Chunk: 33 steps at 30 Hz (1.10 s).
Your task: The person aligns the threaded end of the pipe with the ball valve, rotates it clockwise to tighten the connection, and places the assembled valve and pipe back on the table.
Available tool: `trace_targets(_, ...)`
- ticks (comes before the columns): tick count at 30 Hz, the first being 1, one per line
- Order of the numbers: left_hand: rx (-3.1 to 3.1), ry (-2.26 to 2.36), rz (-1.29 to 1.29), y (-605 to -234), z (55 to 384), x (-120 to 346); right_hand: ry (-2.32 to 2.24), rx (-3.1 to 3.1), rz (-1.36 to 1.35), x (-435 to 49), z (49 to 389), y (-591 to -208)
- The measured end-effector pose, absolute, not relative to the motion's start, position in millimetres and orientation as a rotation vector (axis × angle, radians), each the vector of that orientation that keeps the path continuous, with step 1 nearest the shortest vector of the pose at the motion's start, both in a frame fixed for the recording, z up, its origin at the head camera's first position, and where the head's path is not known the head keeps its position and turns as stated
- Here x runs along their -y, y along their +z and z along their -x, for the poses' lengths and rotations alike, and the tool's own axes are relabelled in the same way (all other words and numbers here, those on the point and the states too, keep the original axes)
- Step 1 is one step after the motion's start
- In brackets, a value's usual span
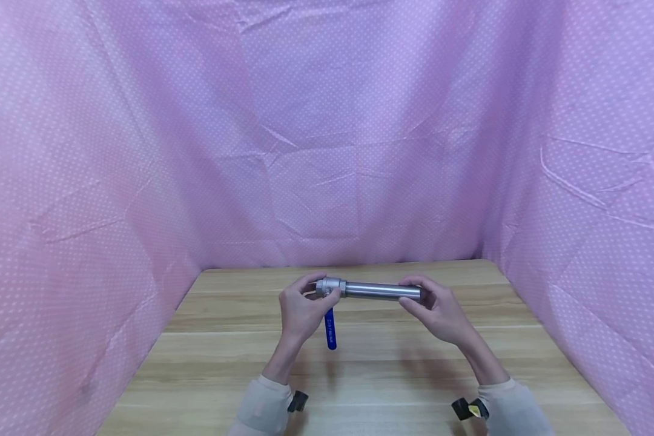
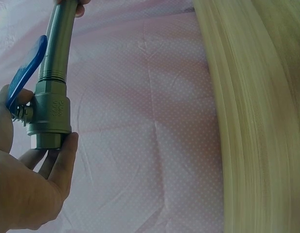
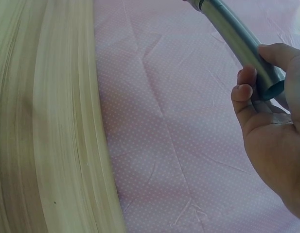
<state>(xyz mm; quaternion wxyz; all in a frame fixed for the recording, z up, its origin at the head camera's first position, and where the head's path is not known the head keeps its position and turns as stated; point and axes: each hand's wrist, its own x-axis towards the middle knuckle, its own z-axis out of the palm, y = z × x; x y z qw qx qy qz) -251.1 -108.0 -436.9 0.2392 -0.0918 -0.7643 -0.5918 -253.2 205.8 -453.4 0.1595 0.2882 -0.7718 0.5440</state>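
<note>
My left hand (image 1: 304, 310) grips a metal ball valve (image 1: 332, 284) with a blue lever handle (image 1: 330, 330) that points toward me. In the left wrist view the fingers curl round the valve's hex end and the thumb lies near the handle's stem. A steel pipe (image 1: 378, 291) runs straight out of the valve's other end, its threads (image 2: 52, 76) showing at the joint. My right hand (image 1: 440, 312) pinches the pipe's far end between thumb and fingers. The open pipe end (image 3: 273, 91) shows in the right wrist view. Both hands hold the assembly roughly level above the table.
Below lies a light wood-grain table (image 1: 387, 375). Pink dotted cloth (image 1: 354, 133) hangs behind it and along both sides. Black straps with small devices (image 1: 298, 401) sit at the wrists, over pale sleeves (image 1: 515, 409).
</note>
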Motion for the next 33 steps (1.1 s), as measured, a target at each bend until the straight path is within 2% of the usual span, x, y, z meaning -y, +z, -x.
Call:
trace_targets(8,2.093,-1.621,0.247,-436.7,250.5,108.3,1.56,2.213,-0.81,-205.6,253.5,-454.3)
trace_targets(18,2.094,-1.633,0.245,-437.3,250.3,107.6,1.599,2.151,-0.946,-206.1,255.9,-455.5)
trace_targets(33,2.101,-1.609,0.243,-437.4,249.6,107.9,1.609,2.179,-0.873,-206.5,252.9,-454.2)
